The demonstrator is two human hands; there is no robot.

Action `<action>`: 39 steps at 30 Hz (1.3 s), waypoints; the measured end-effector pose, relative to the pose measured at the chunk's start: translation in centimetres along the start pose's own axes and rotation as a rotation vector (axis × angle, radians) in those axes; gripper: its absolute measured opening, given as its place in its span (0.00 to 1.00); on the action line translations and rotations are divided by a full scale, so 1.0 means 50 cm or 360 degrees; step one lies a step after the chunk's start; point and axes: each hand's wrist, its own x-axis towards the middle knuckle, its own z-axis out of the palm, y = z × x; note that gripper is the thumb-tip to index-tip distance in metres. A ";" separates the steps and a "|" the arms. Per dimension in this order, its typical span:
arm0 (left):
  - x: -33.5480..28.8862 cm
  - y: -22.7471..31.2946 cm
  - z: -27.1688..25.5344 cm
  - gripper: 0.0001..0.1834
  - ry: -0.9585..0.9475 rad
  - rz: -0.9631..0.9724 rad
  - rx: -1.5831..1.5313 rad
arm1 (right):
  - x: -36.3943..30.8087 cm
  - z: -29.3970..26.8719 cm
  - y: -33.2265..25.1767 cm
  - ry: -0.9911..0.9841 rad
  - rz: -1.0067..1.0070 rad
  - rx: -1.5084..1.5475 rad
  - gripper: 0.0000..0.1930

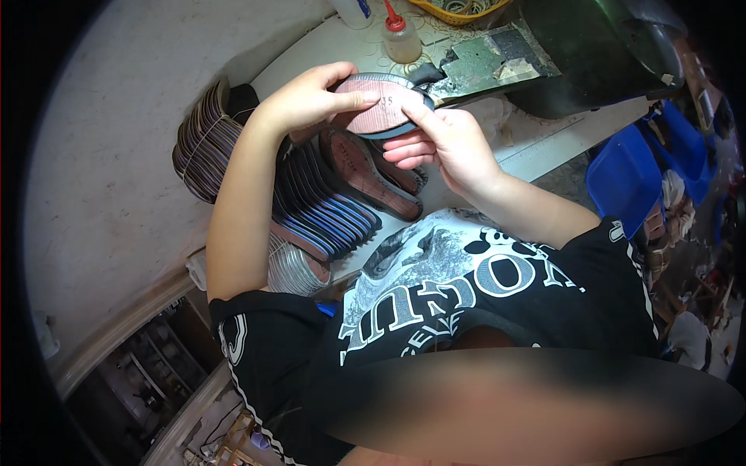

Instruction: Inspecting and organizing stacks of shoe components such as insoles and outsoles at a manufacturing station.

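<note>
Both hands hold up one shoe insole (379, 119), pinkish brown and ribbed, with a dark edge. My left hand (305, 99) grips its left end, thumb lying across the face. At the other end, my right hand (458, 147) pinches the rim between thumb and fingers, with the lower fingers loosely curled. Below them, loose insoles (359, 172) lie on the worktable beside a row of stacked insoles (322, 213) with blue and black edges. A tied bundle of insoles (206, 144) leans against the wall to the left.
Beyond my hands stand a squeeze bottle (401, 43) with a red nozzle and a yellow basket (460, 11). A worn green machine plate (497, 62) juts in from the right, joined to a dark rounded body (594, 58). Blue bins (625, 175) sit lower right.
</note>
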 end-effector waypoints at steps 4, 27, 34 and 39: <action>-0.019 -0.009 0.023 0.21 0.0056 0.0015 0.0121 | 0.004 -0.006 -0.003 -0.0048 -0.0045 0.0008 0.25; -0.074 0.029 0.152 0.26 0.0249 -0.0441 -0.0640 | -0.006 -0.071 0.020 -0.0486 -0.0258 -0.0520 0.16; -0.059 0.010 0.172 0.27 0.0691 -0.0417 -0.0602 | -0.089 -0.138 -0.058 -0.0704 0.0322 -0.0786 0.15; -0.047 0.019 0.147 0.29 0.0792 -0.0346 -0.0488 | -0.075 -0.142 -0.040 -0.0392 0.0148 -0.0691 0.15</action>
